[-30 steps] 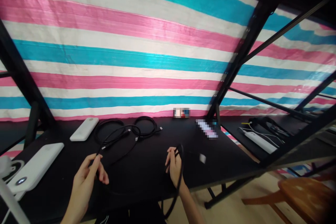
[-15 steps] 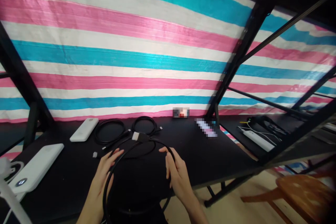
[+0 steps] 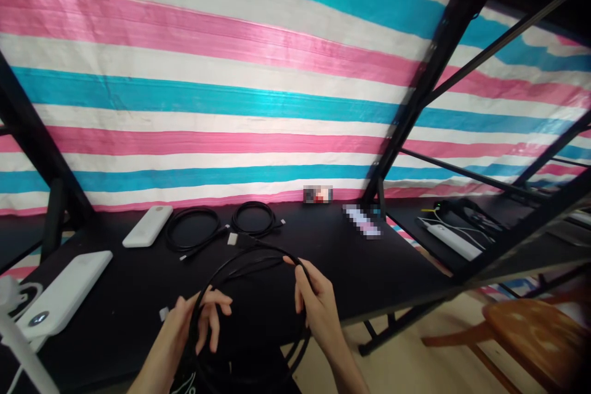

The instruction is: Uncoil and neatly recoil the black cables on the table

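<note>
- Your left hand (image 3: 199, 322) is curled loosely round the near-left side of a black cable (image 3: 263, 250). The fingers are bent over the strands rather than clamped on them.
- Your right hand (image 3: 318, 301) grips the far-right side of the same cable, thumb and fingers closed on it.
- The black cable hangs in a wide loop between your two hands, over the front edge of the worktop (image 3: 369, 265). Holding it at opposite sides seems to be what keeps the ring open and its turns together.
- One pale plug (image 3: 232, 238) points away from you at the top of the loop. A second pale end (image 3: 163, 314) sticks out just beside your left hand.
- Two more coiled cables (image 3: 168, 231) lie flat near the back of the worktop, next to a white power bank (image 3: 148, 226). A second power bank (image 3: 64, 292) sits at the left.
- The bottom of the loop runs out of view below, and black on black makes it hard to count the turns.
- Two small things by the striped sheet (image 3: 231, 104) are blurred out, so you cannot tell what they are.
- To the right, the neighbouring worktop's white strip (image 3: 450, 240) and tangled leads are too small to make out, and the wooden chair (image 3: 530, 326) is cut off at the edge.
</note>
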Demonstrator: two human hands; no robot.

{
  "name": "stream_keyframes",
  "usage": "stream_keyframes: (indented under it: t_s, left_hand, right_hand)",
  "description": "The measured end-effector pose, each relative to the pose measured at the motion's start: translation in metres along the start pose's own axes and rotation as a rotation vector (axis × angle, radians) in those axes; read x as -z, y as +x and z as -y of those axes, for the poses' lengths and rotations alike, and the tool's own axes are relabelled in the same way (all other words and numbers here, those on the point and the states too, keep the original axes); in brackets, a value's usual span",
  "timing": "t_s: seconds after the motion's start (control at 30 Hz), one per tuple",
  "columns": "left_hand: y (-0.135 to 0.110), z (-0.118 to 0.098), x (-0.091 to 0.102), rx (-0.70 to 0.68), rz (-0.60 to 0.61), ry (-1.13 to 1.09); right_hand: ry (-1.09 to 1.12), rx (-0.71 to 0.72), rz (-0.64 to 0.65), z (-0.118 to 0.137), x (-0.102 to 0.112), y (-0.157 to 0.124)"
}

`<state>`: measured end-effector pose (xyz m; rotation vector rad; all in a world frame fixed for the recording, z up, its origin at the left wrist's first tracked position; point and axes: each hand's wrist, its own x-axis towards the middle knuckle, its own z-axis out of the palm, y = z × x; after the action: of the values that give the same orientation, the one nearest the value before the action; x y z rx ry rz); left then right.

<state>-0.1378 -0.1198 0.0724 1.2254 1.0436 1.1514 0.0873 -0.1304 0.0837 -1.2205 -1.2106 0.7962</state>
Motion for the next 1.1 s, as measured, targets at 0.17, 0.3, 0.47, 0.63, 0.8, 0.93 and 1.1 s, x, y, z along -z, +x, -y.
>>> stream_keyframes:
  t_s: [0.17, 0.3, 0.47, 0.63, 0.8, 0.93, 1.1]
  left_hand:
    - [-0.001, 0.006, -0.004, 0.006, -0.047, -0.045]
    - [-0.002, 0.008, 0.004, 0.057, -0.177, -0.191]
    - [0.001, 0.005, 0.019, 0.047, -0.285, -0.231]
    - [0.005, 0.003, 0.034, -0.006, -0.368, -0.23]
    - [0.006, 0.014, 0.035, -0.073, -0.244, -0.053]
    - [0.004, 0.027, 0.01, -0.141, 0.07, 0.185]
    - [0.009, 0.039, -0.011, -0.184, 0.257, 0.401]
  right_hand:
    - [0.061, -0.032, -0.058, -0.005, 0.002, 0.0]
    - [0.213, -0.015, -0.27, -0.012, 0.016, 0.006]
    - [0.416, -0.054, -0.54, -0.023, 0.056, 0.009]
    - [0.476, 0.008, -0.745, -0.029, 0.119, -0.006]
    - [0.309, 0.124, -0.884, -0.037, 0.163, -0.028]
    - [0.222, 0.151, -0.85, -0.042, 0.166, -0.033]
    - [0.146, 0.134, -0.798, -0.042, 0.158, -0.027]
